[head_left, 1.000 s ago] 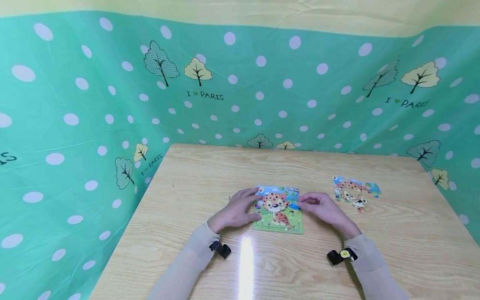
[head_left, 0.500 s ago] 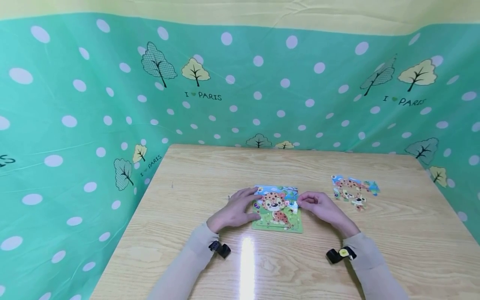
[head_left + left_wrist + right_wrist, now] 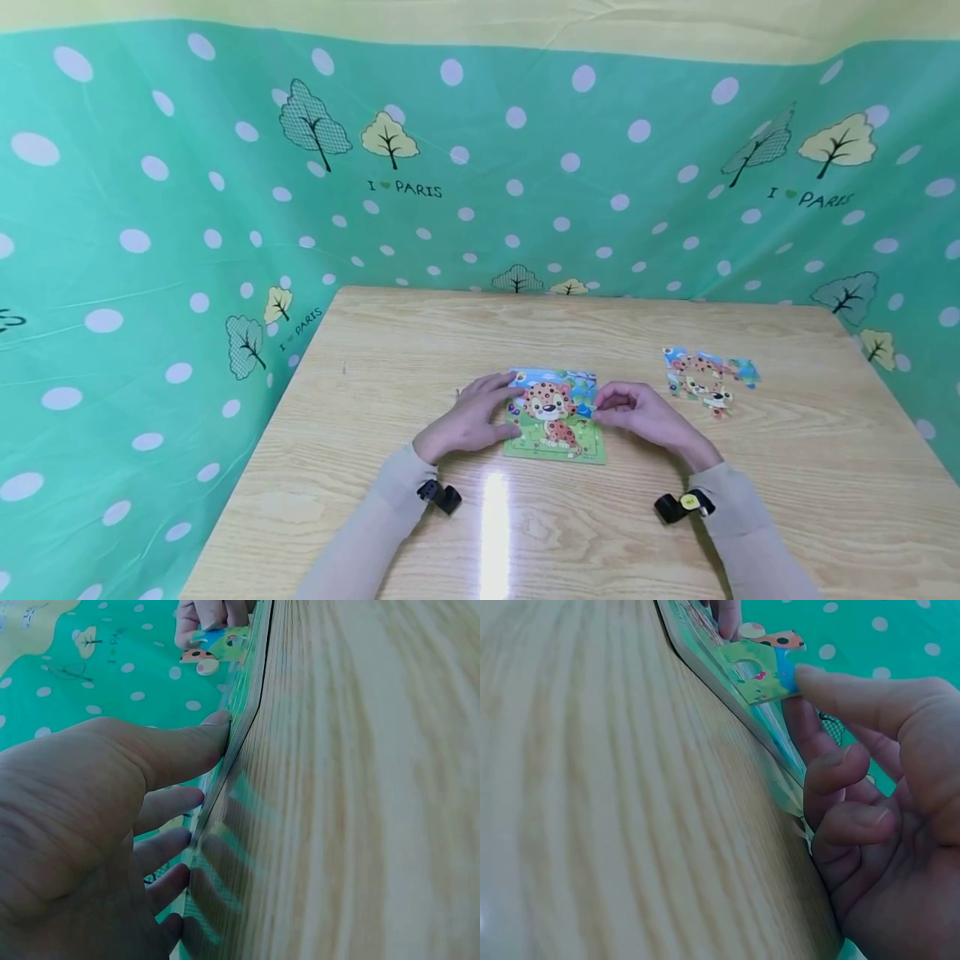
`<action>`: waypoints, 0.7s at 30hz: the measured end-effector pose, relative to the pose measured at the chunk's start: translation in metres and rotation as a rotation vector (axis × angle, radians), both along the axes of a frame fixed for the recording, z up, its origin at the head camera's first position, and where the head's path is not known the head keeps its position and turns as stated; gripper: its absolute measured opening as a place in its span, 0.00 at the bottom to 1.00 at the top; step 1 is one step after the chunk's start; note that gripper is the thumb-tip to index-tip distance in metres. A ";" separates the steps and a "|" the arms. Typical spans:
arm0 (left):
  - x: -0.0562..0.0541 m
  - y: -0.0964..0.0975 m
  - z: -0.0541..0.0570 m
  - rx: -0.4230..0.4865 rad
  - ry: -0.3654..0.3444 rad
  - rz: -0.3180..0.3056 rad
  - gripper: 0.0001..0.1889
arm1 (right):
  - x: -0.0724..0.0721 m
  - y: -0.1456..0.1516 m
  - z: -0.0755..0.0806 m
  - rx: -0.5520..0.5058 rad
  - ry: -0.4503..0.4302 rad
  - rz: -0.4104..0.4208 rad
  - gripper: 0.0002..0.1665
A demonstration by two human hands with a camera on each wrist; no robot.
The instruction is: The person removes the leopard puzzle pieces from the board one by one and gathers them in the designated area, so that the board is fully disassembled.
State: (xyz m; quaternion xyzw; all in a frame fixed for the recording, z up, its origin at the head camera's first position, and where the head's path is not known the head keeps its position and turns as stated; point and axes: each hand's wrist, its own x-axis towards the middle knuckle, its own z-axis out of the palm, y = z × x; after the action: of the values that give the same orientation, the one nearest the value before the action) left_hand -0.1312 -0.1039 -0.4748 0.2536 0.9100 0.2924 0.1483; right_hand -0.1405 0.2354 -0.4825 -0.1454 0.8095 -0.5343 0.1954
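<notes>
- The puzzle piece (image 3: pixel 759 669), green and blue with a spotted orange patch, is at the right side of the leopard puzzle board (image 3: pixel 555 457), tilted over it; whether it touches the board cannot be told.
- The right hand (image 3: pixel 643 415) pinches that piece by its edge with thumb and forefinger; its other fingers are curled inward.
- The board lies flat on the desk (image 3: pixel 390 358), showing a spotted cub against blue sky and green grass.
- The left hand (image 3: pixel 471 418) is spread at the board's left side, its fingers extended and relaxed, the thumb at the edge.
- Several loose puzzle pieces (image 3: pixel 697 382) lie clustered on the desk, right of the board and well apart from it.
- Black wrist cameras (image 3: pixel 684 505) sit over pale sleeves (image 3: pixel 367 533).
- A teal dotted cloth (image 3: pixel 420 250) with trees and "PARIS" lettering hangs behind.
</notes>
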 end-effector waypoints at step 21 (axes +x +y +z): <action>0.006 0.009 0.000 -0.069 0.050 0.017 0.41 | -0.001 -0.008 -0.005 0.104 0.040 -0.112 0.15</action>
State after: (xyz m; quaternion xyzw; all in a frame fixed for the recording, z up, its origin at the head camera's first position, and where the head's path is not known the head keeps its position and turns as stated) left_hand -0.1253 -0.0951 -0.4751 0.2479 0.9251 0.2556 0.1318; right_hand -0.1416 0.2272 -0.4874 -0.1003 0.8467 -0.4988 0.1560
